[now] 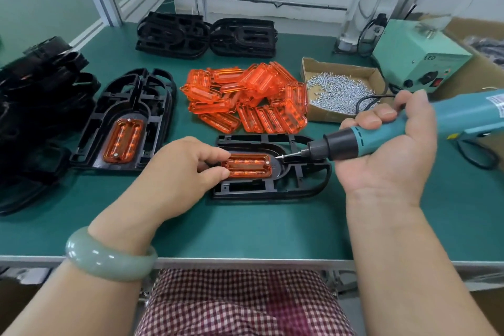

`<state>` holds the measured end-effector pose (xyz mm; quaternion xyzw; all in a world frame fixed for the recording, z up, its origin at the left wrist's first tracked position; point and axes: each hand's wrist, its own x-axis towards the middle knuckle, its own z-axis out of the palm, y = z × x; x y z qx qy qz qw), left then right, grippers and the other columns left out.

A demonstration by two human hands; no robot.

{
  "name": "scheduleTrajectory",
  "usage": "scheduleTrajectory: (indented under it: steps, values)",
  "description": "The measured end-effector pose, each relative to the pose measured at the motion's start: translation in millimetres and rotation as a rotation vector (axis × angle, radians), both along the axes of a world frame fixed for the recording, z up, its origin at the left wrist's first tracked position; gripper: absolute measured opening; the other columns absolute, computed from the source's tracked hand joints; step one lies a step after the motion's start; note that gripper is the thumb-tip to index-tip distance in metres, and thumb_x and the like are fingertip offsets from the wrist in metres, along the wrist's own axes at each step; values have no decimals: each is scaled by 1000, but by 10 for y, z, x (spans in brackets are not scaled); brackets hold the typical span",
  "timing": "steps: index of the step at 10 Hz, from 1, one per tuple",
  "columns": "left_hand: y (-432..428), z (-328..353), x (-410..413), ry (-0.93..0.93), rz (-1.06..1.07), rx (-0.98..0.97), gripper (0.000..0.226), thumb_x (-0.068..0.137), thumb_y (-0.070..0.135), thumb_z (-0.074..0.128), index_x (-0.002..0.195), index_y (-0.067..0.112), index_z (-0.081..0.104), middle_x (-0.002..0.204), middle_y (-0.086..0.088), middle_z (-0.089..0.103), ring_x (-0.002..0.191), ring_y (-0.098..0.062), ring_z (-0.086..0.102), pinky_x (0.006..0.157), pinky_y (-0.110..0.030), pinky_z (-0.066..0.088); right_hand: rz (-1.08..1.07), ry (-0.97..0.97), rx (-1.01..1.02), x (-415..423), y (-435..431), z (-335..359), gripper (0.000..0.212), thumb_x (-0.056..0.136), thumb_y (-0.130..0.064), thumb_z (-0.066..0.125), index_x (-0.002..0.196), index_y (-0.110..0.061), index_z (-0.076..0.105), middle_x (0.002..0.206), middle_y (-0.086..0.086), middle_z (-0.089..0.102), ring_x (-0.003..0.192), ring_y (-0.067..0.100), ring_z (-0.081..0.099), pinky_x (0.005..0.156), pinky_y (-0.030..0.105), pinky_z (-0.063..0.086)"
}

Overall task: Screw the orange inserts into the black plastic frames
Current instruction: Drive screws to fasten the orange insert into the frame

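Note:
A black plastic frame (pixel 297 185) lies on the green table in front of me with an orange insert (pixel 246 166) seated in it. My left hand (pixel 177 172) pinches the insert's left end between thumb and fingers. My right hand (pixel 387 144) grips a teal electric screwdriver (pixel 362 140); its bit carries a screw whose tip sits just off the insert's right end. To the left lies a second frame (pixel 128 120) holding an orange insert (pixel 123 141) with a screw at each end.
A heap of loose orange inserts (pixel 245 98) lies behind the frame. A cardboard box of screws (pixel 341 90) and a green power unit (pixel 417 60) stand at the right. Stacks of black frames lie at the back (pixel 204 34) and far left (pixel 41 106).

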<state>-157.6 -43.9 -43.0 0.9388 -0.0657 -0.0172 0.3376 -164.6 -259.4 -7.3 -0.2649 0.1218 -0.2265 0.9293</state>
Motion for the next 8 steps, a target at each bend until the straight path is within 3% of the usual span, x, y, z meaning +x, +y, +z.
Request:
scheduleTrajectory:
  steps: [2, 3, 5, 8]
  values:
    - [-201, -11, 46, 10, -27, -35, 33, 79, 25, 74, 112, 30, 69, 81, 20, 59, 78, 1, 58, 78, -20, 43, 10, -55, 18, 129, 13, 4, 18, 97, -25, 56, 80, -22, 48, 56, -9, 45, 45, 7, 42, 53, 20, 36]
    - [-251, -11, 105, 19, -45, 28, 36, 77, 30, 75, 113, 32, 68, 76, 17, 56, 73, -4, 56, 68, -17, 39, 20, -40, -3, 192, 56, -3, 17, 97, -24, 56, 82, -21, 49, 56, -8, 46, 45, 7, 43, 54, 21, 37]
    - [-203, -4, 202, 120, -131, 34, 42, 77, 34, 75, 117, 40, 63, 85, 17, 58, 74, -2, 53, 78, -23, 41, 75, -41, -52, 299, 148, -42, 17, 96, -23, 58, 83, -20, 48, 56, -6, 46, 44, 8, 43, 50, 21, 38]
    - [-209, -45, 140, 44, -147, 58, 41, 71, 46, 76, 111, 40, 66, 81, 21, 48, 71, -1, 54, 71, -25, 42, 134, -9, -115, 474, 238, -153, 20, 96, -21, 59, 79, -20, 49, 56, -5, 46, 44, 9, 43, 51, 21, 37]
